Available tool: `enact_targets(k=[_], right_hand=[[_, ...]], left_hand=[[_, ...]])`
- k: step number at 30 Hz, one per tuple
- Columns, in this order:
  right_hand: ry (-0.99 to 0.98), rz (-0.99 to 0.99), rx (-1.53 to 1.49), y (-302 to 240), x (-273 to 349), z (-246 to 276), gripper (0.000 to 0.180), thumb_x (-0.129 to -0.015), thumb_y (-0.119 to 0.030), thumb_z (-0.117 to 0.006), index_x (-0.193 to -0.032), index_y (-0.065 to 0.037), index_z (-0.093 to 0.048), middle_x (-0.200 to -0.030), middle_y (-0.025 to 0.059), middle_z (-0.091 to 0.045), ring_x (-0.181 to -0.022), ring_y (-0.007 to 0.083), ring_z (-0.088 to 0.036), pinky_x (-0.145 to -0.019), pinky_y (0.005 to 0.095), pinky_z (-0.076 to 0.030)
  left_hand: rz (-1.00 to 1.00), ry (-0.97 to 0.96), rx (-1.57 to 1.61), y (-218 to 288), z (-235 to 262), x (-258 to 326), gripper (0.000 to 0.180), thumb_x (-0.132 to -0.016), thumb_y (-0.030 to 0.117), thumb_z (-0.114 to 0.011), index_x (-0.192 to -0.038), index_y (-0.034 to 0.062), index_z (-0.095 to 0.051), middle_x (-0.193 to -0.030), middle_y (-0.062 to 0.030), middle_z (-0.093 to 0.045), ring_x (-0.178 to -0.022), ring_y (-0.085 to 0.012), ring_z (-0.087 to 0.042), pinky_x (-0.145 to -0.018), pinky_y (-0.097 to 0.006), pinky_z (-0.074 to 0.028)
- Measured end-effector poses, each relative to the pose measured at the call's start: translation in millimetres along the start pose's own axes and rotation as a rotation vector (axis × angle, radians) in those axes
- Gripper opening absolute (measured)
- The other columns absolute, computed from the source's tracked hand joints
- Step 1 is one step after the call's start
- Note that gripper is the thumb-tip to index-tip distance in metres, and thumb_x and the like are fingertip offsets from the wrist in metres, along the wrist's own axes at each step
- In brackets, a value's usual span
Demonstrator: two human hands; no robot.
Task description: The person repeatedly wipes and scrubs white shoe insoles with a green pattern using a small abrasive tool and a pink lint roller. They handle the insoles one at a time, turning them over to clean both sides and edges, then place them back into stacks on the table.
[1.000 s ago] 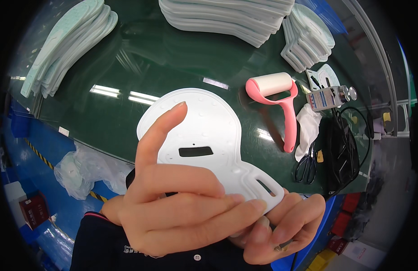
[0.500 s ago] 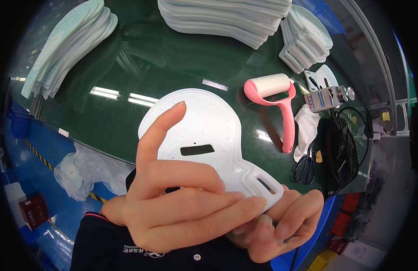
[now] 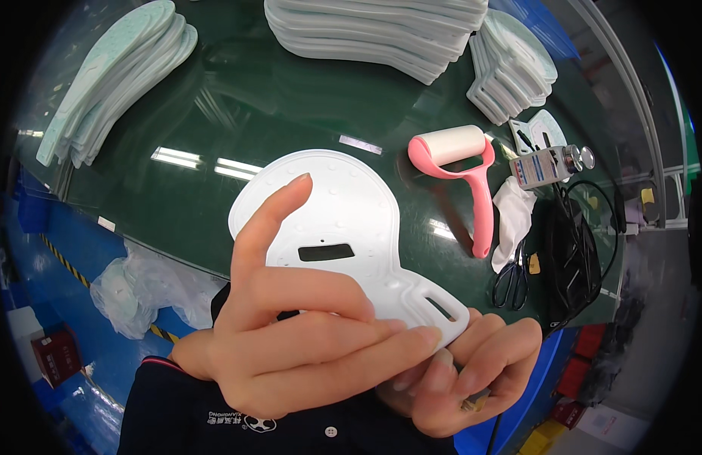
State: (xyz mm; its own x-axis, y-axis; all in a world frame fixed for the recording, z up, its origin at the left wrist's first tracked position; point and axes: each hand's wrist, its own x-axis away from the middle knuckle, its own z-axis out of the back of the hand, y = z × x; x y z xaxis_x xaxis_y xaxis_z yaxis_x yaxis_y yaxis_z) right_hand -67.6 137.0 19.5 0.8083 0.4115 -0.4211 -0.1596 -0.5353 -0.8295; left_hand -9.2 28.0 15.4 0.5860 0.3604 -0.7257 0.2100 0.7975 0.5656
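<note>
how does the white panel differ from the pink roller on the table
The white panel is held in the left hand, while the pink roller lies on the green table. The panel is a broad, flat plate with slots through it; the roller has a cylinder on a curved frame with a slim handle. The panel looks white throughout, whereas the roller's frame and handle are pink. Both show white: the panel's face and the roller's cylinder.

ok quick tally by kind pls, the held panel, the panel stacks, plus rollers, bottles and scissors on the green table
Held panel: 1
Panel stacks: 3
Pink-handled roller: 1
Bottle: 1
Scissors: 1
Total: 7
</note>
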Motion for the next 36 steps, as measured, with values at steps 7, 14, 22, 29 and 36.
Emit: enact_targets(k=[7, 14, 22, 29, 36], right_hand=[[-0.032, 0.035, 0.029, 3.6, 0.8, 2.3, 0.032, -0.057, 0.019, -0.063, -0.075, -0.001, -0.046, -0.06, 0.0075, -0.049, -0.048, 0.0127, -0.049, -0.048, 0.0248, -0.045], [-0.01, 0.003, 0.033, -1.6, 0.3, 1.4, 0.031, -0.058, 0.018, -0.064, -0.073, -0.001, -0.046, -0.061, 0.0073, -0.05, -0.048, 0.0131, -0.05, -0.049, 0.0238, -0.044], [0.094, -0.002, -0.054, 2.4, 3.4, -6.1, 0.027, -0.062, 0.014, -0.06, -0.073, -0.003, -0.041, -0.055, 0.0046, -0.046, -0.043, 0.0111, -0.046, -0.046, 0.0237, -0.043], [0.009, 0.003, -0.052, -0.7, -0.1, -2.1, 0.028, -0.058, 0.018, -0.062, -0.07, -0.002, -0.048, -0.057, 0.0072, -0.05, -0.047, 0.0146, -0.052, -0.048, 0.0274, -0.048], [0.024, -0.016, -0.065, 1.0, -1.9, -2.2, 0.028, -0.057, 0.02, -0.061, -0.064, -0.003, -0.047, -0.054, 0.0063, -0.048, -0.045, 0.015, -0.05, -0.049, 0.0276, -0.046]], left_hand=[[-0.001, -0.023, -0.016, -1.5, 1.7, 0.2, 0.014, -0.058, 0.022, -0.07, -0.072, 0.0233, -0.069, -0.064, 0.0123, -0.046, -0.069, -0.0057, -0.046, -0.096, -0.055, -0.034], [-0.025, -0.065, -0.01, -1.8, 4.6, -2.6, 0.014, -0.058, 0.024, -0.071, -0.072, 0.0234, -0.069, -0.064, 0.0126, -0.047, -0.069, -0.0057, -0.046, -0.096, -0.055, -0.034], [0.009, -0.056, 0.014, -1.4, 5.8, -1.7, 0.012, -0.059, 0.023, -0.07, -0.07, 0.0232, -0.068, -0.063, 0.0119, -0.046, -0.069, -0.0061, -0.046, -0.095, -0.055, -0.034], [-0.012, -0.058, 0.033, -2.6, 5.8, -0.3, 0.01, -0.06, 0.022, -0.069, -0.07, 0.0228, -0.068, -0.063, 0.0117, -0.046, -0.07, -0.0061, -0.046, -0.095, -0.055, -0.034], [-0.066, -0.088, -0.023, -7.0, 7.9, 2.3, 0.01, -0.06, 0.022, -0.068, -0.07, 0.0225, -0.068, -0.064, 0.0114, -0.045, -0.07, -0.006, -0.046, -0.095, -0.056, -0.034]])
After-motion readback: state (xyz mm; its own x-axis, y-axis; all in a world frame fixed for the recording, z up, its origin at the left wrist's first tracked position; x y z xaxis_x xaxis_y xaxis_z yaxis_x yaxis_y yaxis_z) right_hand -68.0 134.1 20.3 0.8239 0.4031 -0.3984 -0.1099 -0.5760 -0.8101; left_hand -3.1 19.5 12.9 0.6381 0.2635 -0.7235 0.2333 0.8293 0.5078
